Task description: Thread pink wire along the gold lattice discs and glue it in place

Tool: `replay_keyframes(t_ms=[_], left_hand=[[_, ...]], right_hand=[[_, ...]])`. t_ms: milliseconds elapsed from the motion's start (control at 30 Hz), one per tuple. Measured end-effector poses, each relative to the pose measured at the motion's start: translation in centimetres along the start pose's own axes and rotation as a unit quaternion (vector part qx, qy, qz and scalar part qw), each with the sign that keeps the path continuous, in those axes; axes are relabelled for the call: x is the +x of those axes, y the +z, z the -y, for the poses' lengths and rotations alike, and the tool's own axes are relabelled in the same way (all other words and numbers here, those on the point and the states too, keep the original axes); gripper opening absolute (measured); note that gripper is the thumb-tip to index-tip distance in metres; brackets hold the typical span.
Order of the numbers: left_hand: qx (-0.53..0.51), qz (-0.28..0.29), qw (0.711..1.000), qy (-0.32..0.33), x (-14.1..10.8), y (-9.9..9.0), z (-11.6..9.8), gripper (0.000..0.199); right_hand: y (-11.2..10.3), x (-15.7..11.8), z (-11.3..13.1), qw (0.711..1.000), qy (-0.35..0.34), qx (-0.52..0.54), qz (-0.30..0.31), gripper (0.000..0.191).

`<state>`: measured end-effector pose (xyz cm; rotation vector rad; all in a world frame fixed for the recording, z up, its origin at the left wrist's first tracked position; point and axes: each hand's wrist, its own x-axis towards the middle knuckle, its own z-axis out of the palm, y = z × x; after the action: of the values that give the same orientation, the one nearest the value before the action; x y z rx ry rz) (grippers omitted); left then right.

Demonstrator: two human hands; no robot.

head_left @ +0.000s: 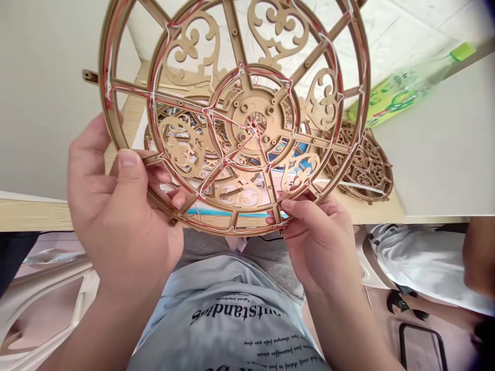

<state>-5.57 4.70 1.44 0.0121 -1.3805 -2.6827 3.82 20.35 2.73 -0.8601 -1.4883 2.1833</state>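
A round golden-brown frame (236, 38) with spokes, rings and scroll ornaments is held up in front of me, tilted above the table. Thin red and white wires (253, 129) run along its rings and spokes and gather at the hub. My left hand (119, 206) grips the lower left rim, thumb on the near side and fingers behind. My right hand (320, 232) pinches the lower right rim, its thumb beside a spoke. Part of the fingers of both hands is hidden by the frame.
Similar ornamental frames (371, 170) lie on the table (394, 206) at the right and beneath the held one. A green-capped bottle (406, 93) lies behind at right. Another person (425, 257) sits to the right; a white plastic chair (46, 304) stands at lower left.
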Motion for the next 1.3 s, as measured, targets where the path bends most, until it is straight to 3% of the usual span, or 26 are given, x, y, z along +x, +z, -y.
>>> replay_keyframes(t_ms=[167,533,600,700,767,833,933,1033,1167,1300], left_hand=[[0.023,0.007,1.0,0.008,-0.1,0.1,-0.1,0.036],[0.041,-0.055,0.993,-0.092,1.1,-0.5,-0.7,0.036],[0.047,-0.05,0.993,-0.096,2.2,-1.0,-0.8,0.038],[0.035,-0.028,0.995,-0.094,4.7,-1.9,-0.6,0.034],[0.032,-0.02,0.988,-0.147,6.6,-2.2,-0.1,0.029],[0.019,-0.028,0.978,-0.204,8.1,-2.1,0.4,0.028],[0.023,-0.041,0.966,-0.255,9.7,-1.0,1.2,0.028],[0.045,-0.031,0.966,-0.253,11.1,0.8,1.8,0.031],[0.036,-0.02,0.97,-0.238,13.7,3.9,2.4,0.033],[0.012,-0.01,0.978,-0.207,16.0,6.7,3.2,0.027]], right_hand=[[0.0,0.3,-0.6,1.0,-0.026,-0.01,-0.013,0.019],[-2.3,0.1,0.1,0.992,0.009,-0.039,0.121,0.024],[-4.0,0.8,0.7,0.992,-0.014,-0.062,0.11,0.029],[-7.3,2.4,1.5,0.991,-0.098,-0.087,0.001,0.029],[-9.6,3.5,1.9,0.974,-0.164,-0.135,-0.085,0.023],[-11.8,4.4,2.1,0.945,-0.197,-0.221,-0.136,0.029],[-14.4,5.4,2.6,0.882,-0.184,-0.409,-0.144,0.026],[-16.1,6.5,3.4,0.834,-0.165,-0.513,-0.121,0.027],[-15.7,8.8,4.8,0.809,-0.178,-0.55,-0.107,0.026],[-12.6,12.3,6.2,0.769,-0.169,-0.616,-0.032,0.018]])
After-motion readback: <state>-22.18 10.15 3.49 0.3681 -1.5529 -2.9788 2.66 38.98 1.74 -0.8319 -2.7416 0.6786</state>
